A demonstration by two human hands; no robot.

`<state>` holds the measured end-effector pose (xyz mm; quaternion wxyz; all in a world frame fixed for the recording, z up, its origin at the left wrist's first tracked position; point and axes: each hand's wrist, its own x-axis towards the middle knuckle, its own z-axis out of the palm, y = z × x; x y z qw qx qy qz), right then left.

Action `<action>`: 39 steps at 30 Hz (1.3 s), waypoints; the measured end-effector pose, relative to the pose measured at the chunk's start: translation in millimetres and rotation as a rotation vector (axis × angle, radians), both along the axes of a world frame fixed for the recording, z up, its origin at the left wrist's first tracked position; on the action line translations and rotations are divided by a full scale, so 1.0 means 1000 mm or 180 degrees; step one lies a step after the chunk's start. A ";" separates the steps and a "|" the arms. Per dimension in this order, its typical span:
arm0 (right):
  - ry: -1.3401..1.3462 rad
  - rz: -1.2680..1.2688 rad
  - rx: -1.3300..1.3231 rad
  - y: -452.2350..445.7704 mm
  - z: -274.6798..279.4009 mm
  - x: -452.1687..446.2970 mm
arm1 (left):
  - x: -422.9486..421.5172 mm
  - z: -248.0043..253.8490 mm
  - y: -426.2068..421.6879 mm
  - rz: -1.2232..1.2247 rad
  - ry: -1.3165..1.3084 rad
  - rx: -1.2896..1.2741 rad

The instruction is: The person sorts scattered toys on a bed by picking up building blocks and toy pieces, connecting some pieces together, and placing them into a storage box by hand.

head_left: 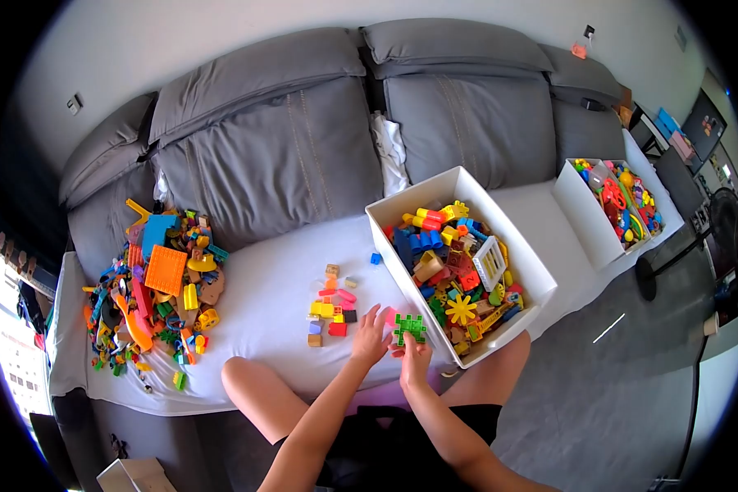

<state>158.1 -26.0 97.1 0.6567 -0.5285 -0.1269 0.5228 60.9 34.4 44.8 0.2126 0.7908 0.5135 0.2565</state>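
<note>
My right hand grips a bright green interlocking toy piece with notched edges, held up by the left wall of the large white box. Close to its left is my left hand, fingers apart, with a pink piece beside its fingertips; whether they touch it I cannot tell. Left of that hand lies a small group of toy blocks: yellow blocks, a red block, a black block and a tan block. A blue block sits apart, nearer the backrest.
The large white box is full of mixed toy blocks. A big toy heap covers the left of the white-covered seat. Farther right stands another white box of toys. The grey sofa backrest rises behind; a black fan stands at right.
</note>
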 end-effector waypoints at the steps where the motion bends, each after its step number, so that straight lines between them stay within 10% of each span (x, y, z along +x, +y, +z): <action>1: -0.0181 -0.0055 0.0066 -0.004 0.004 0.005 | 0.009 0.006 0.008 -0.0120 0.0175 -0.0117; 7: -0.0422 0.0120 -0.0278 -0.027 -0.007 0.032 | 0.032 -0.004 0.030 0.0032 0.0513 -0.0685; 11: -0.0296 0.0659 -0.0273 -0.026 0.024 0.024 | 0.028 -0.024 0.025 0.1839 -0.1541 -0.0243; 17: 0.0036 -0.0780 0.0883 -0.007 0.084 0.019 | 0.065 0.099 0.028 0.0190 -0.3481 -0.0706; 21: 0.0419 -0.1524 0.0943 0.007 0.092 0.034 | 0.089 0.131 0.023 -0.1177 -0.2691 -0.0654; 29: -0.0518 0.0769 0.0491 0.010 0.027 0.002 | 0.009 0.053 0.002 0.0875 -0.1855 0.0067; 33: -0.3645 0.1564 0.1006 0.051 -0.022 -0.030 | -0.064 0.010 -0.014 0.1601 0.0000 0.0661; 39: -0.4537 0.3012 0.0417 0.077 -0.034 -0.076 | -0.116 0.002 -0.037 0.1325 0.0579 -0.0317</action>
